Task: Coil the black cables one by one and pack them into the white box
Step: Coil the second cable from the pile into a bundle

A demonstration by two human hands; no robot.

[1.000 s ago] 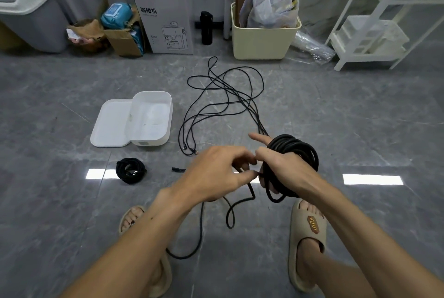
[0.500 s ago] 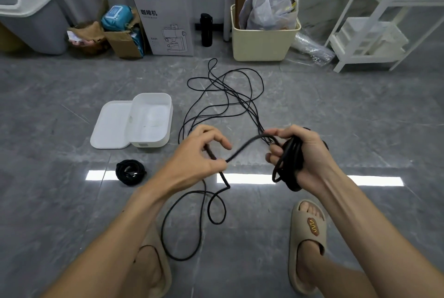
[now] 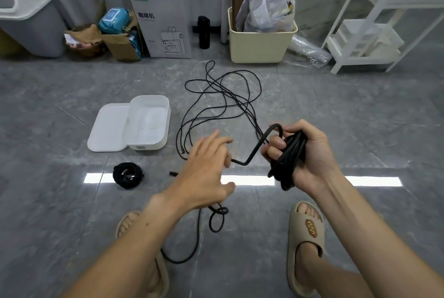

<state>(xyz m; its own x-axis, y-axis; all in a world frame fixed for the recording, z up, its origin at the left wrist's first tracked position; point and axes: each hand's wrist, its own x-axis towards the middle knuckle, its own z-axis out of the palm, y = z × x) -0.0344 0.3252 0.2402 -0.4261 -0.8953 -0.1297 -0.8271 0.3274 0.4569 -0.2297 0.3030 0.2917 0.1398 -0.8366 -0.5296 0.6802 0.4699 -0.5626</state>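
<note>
Coiling continues over a grey floor: a black cable bundle [image 3: 289,159] is clenched in the right hand [image 3: 304,157], while the left hand [image 3: 206,172], fingers spread, lets the loose strand [image 3: 249,157] run beneath it. Each turn is best drawn snug and even before the white box [image 3: 149,124], lying well apart to the left, is filled. A finished coil [image 3: 127,175] lies near it.

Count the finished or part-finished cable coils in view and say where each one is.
2: one finished coil on the floor near the white box, one bundle gripped in the right hand. Loose cable remains uncoiled.
</note>
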